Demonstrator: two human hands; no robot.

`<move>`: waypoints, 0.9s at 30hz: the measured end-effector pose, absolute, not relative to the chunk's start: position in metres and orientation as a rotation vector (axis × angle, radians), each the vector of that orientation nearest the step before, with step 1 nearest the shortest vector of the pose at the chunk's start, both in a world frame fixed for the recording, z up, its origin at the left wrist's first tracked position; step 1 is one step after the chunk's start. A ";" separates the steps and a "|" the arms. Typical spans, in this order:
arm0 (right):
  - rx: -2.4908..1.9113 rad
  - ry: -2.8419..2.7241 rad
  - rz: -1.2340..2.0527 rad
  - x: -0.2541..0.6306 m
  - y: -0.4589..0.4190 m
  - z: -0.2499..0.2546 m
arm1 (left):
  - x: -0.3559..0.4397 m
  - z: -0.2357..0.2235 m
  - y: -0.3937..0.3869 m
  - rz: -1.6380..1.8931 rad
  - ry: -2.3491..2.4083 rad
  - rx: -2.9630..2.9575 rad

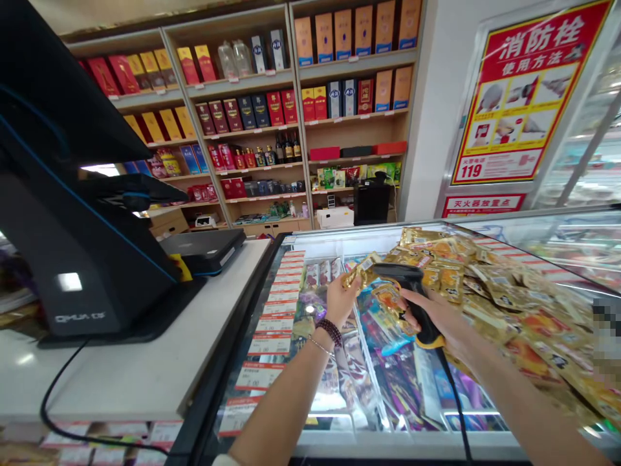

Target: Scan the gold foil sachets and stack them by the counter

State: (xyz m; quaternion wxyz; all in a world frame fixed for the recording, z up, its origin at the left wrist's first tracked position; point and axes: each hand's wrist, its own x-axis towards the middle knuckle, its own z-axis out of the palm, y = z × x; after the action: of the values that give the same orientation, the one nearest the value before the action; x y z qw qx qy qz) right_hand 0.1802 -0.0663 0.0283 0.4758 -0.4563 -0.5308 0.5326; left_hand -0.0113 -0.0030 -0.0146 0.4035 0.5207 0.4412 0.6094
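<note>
My left hand (pixel 342 299) pinches a small gold snack packet (pixel 365 266) by its near end, its printed label turned up. Wrapped around the grip of a black handheld barcode scanner (pixel 400 272) are the fingers of my right hand (pixel 436 310). The scanner's head points left, close to the packet. Another gold packet (pixel 388 299) shows just below the scanner head, by my right fingertips; whether they touch it I cannot tell. A cable (pixel 453 395) hangs from the scanner's handle. To the right, a large heap of similar gold packets (pixel 490 288) lies on the glass top.
Beneath the hands is a glass-topped freezer (pixel 286 440) with wrapped goods inside and price tags (pixel 269 346) along its left. A black checkout terminal (pixel 111 259) and a dark flat device (pixel 206 249) stand on the white counter (pixel 145 382). Shelves (pixel 257 129) of boxes line the back.
</note>
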 end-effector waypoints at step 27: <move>-1.383 -1.680 0.762 0.180 -0.096 0.034 | -0.029 -0.020 0.011 1.455 0.915 1.023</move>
State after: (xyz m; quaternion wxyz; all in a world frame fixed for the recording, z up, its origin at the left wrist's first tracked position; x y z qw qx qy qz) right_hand 0.1802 -0.0959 0.0343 0.4060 -0.5481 -0.6660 0.3019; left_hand -0.0294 0.0114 -0.0204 0.5402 0.4303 0.3848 0.6123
